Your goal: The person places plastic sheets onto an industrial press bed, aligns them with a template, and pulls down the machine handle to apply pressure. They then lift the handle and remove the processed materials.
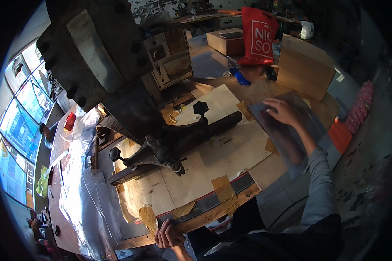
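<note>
At the far right of the work surface my right hand [284, 112] reaches over a clear plastic sheet [292, 150], its fingers slightly bent and spread at the sheet's upper part. My left hand [169, 235] is at the near side, fingers curled over the wooden front edge [200, 222] of the table. Between the hands lies a pale flat board [200, 174], held at its borders by brown tape [224, 193]. Above it stands a dark metal press [157, 139] with a long bar and black knobs. Whether the bar touches the board, I cannot tell.
Clear plastic sheets [85, 204] are heaped at the left. Behind stand a control box [169, 58], a red bag [258, 39], and an open cardboard box [305, 67]. A blue object [239, 76] lies near the bag. Another person [47, 132] is at the far left.
</note>
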### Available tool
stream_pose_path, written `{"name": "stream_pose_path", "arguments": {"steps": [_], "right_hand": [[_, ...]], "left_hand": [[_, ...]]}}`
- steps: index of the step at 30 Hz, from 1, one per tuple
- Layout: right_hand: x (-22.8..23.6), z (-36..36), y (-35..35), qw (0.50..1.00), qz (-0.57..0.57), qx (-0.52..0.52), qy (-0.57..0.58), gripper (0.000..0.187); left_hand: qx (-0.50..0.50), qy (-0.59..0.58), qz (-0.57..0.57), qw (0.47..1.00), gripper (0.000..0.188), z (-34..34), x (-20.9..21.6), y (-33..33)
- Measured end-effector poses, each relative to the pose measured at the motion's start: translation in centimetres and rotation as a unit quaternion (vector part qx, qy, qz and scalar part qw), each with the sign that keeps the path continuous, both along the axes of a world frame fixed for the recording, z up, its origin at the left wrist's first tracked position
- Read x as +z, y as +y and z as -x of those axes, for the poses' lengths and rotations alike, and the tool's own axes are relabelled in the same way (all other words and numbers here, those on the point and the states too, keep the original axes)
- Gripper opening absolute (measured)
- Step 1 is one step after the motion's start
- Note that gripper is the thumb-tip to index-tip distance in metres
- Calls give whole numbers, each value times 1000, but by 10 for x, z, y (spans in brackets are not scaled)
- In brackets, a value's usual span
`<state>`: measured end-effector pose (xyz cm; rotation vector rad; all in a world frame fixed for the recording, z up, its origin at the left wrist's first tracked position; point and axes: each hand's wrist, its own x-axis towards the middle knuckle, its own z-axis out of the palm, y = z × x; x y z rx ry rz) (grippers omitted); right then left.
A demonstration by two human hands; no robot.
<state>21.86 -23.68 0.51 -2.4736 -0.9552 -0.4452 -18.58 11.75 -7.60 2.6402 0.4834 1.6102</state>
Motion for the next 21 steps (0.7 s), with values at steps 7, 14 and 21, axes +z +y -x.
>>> {"name": "stream_pose_path", "arguments": {"steps": [7, 14, 21], "right_hand": [[-41, -20, -99, 848, 115, -516, -43, 41], [-45, -25, -110, 852, 52, -516, -74, 41], [-38, -21, -102, 867, 69, -487, -84, 39]], "left_hand": [[6, 4, 5, 1000, 31, 2, -3, -1], [-2, -3, 3, 1000, 30, 0, -5, -1], [7, -2, 4, 1000, 27, 3, -3, -1]]}}
